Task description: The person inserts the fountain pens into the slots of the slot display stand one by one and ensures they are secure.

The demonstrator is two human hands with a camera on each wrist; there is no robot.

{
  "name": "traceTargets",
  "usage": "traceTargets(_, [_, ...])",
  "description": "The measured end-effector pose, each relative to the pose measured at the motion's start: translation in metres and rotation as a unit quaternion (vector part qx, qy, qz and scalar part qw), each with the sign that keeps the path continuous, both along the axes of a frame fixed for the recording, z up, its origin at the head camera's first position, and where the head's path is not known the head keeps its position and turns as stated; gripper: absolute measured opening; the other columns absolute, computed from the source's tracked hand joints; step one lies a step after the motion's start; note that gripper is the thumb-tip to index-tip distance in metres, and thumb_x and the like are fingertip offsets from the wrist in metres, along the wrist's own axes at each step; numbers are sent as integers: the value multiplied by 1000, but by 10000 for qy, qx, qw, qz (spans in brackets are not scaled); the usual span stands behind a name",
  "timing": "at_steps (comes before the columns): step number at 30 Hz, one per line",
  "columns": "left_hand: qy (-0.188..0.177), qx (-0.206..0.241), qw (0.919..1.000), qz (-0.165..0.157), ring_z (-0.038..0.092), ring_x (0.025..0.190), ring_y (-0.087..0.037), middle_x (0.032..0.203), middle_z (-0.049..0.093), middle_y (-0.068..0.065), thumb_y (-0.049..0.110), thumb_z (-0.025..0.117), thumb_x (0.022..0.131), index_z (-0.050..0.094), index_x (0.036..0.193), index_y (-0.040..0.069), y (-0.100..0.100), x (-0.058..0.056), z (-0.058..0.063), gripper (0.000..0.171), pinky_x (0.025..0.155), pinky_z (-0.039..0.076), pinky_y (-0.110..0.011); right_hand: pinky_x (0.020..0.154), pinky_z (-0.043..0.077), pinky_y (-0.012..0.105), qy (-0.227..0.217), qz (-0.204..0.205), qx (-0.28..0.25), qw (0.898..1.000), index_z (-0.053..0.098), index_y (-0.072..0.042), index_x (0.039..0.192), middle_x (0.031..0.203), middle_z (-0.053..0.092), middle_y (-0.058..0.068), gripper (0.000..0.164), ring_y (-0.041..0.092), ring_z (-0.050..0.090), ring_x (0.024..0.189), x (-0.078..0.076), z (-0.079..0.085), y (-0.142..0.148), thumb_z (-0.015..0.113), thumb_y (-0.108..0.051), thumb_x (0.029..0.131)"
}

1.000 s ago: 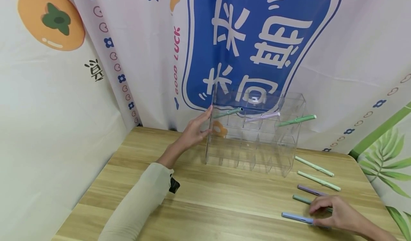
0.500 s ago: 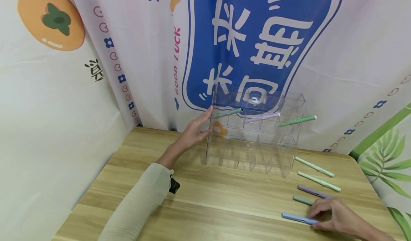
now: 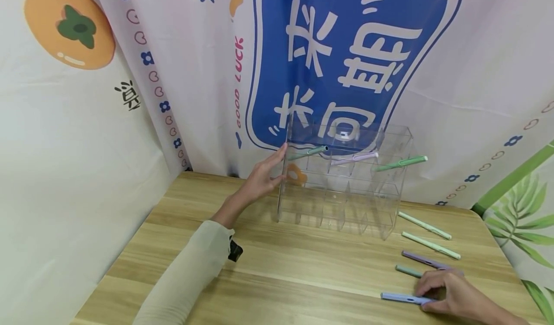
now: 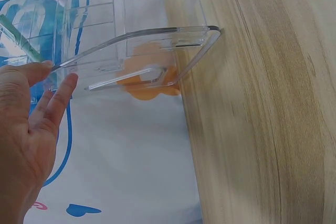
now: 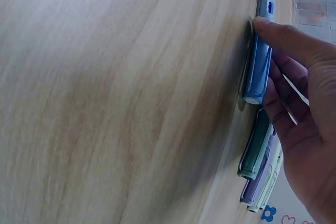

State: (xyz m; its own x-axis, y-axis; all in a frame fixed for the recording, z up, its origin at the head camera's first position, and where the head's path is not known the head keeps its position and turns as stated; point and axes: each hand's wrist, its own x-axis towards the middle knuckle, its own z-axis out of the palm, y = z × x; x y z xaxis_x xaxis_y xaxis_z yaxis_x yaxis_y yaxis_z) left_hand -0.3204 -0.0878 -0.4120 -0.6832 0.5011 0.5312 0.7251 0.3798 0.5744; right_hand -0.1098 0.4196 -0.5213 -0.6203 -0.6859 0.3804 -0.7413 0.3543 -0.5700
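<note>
My left hand point(image 3: 259, 173) touches the left side panel of a clear acrylic rack point(image 3: 342, 197) with fairly straight fingers; in the left wrist view, the fingertips point(image 4: 71, 80) meet the panel's edge. Dark teal point(image 3: 309, 152), lilac point(image 3: 355, 157) and green point(image 3: 402, 163) pens lie slanted in the rack's upper row. At the lower right, my right hand point(image 3: 452, 293) pinches a light blue pen point(image 3: 400, 297) between thumb and fingers. In the right wrist view, this blue pen point(image 5: 258, 72) has its capped end toward the camera. A dark green pen point(image 3: 408, 270) lies just behind, partly hidden by the hand.
A purple pen point(image 3: 426, 260) and two pale green pens, one nearer point(image 3: 430, 245) and one farther point(image 3: 424, 225), lie on the wooden table point(image 3: 277, 286) right of the rack. A printed cloth point(image 3: 207, 99) hangs close behind the rack.
The blue pen has turned slightly, its left end now a little lower in the head view. My right fingers have shifted slightly left along it. My left hand and the rack stay put.
</note>
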Motion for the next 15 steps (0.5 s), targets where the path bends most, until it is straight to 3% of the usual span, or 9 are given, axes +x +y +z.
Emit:
traceTargets(7, [-59,-43,10000,39,29,158,-33,173,22,-14,-17,75,88,26,164,-3,0,0,-1,92,115,50,-36,68,54,11,-59,-6,30,10000,81,-21,103,96,77,-5,41,5,70,82,1,2,-1,95,2,72])
traceTargets(15, [-146,-57,9999,18,28,158,-31,173,21,-12,-15,74,90,25,166,0,-1,0,-1,91,112,53,-34,64,53,14,-217,-53,59,9997,83,-17,103,96,76,-5,37,6,68,81,3,1,-3,92,5,75])
